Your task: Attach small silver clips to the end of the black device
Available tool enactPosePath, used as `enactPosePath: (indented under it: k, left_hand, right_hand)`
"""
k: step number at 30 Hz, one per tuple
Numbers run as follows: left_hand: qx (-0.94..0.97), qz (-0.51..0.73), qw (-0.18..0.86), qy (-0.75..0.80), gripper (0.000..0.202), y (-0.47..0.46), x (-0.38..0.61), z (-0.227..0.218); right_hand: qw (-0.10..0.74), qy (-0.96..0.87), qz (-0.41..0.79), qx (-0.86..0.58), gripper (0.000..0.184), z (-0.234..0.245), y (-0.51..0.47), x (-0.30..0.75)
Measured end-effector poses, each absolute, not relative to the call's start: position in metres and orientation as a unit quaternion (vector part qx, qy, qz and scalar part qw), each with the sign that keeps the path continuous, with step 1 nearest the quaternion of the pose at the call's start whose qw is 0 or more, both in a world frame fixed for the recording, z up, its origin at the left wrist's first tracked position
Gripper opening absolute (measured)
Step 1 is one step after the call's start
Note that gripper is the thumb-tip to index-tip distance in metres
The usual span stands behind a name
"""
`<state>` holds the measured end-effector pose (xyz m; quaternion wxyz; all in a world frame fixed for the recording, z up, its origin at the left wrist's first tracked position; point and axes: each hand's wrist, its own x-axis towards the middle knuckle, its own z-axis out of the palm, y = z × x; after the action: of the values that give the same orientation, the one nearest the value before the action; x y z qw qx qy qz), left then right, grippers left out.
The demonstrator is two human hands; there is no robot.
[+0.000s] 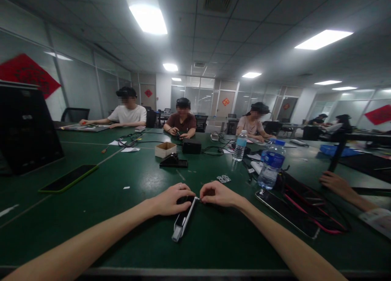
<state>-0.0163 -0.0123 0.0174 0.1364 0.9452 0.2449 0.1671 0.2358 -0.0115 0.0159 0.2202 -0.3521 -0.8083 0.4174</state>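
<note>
Dark green table (91,207), long, several people at it.

- Left edge: black upright panel (26,128); just beside it a black phone in a yellow-green case (69,178), lying flat.
- Middle: small open cardboard box (165,149), low black stand (173,161) touching its near side, black rectangular block (192,146) to its right.
- Toward the right edge: two clear plastic water bottles, one with a blue label (271,165), one smaller (240,145). Flat black handset (287,214) beside red and black cables (305,203).
- Right edge: a co-worker's hand (334,182) resting.
- Far edge: three seated people wearing headsets.

bare table (100,207) left; bottle (271,165), phone (287,213) crowd right
</note>
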Motion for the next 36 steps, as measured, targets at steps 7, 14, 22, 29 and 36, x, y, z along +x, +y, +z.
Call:
enactPosePath:
  k: [7, 14, 22, 29, 36]
  left_hand:
    - [0.944, 0.165, 0.150, 0.242, 0.037, -0.011, -0.018, 0.018]
    - [0.950, 0.151, 0.149, 0.229, 0.040, -0.014, -0.019, 0.023]
    - [0.952, 0.146, 0.150, 0.223, 0.040, -0.015, -0.020, 0.025]
    - [0.955, 0.131, 0.142, 0.226, 0.042, -0.017, -0.019, 0.029]
    - [0.954, 0.124, 0.156, 0.224, 0.042, -0.019, -0.020, 0.032]
  right_hand:
    - [0.215, -0.842, 0.330, -0.368, 0.013, 0.021, -0.017, 0.234]
    - [0.206, -0.925, 0.135, -0.288, 0.018, 0.024, -0.020, 0.232]
    - [0.171, -0.953, 0.029, -0.251, 0.029, 0.021, -0.019, 0.234]
    - [0.202, -0.931, 0.138, -0.272, 0.024, 0.022, -0.015, 0.234]
    - [0.254, -0.824, 0.356, -0.360, 0.012, 0.014, -0.011, 0.229]
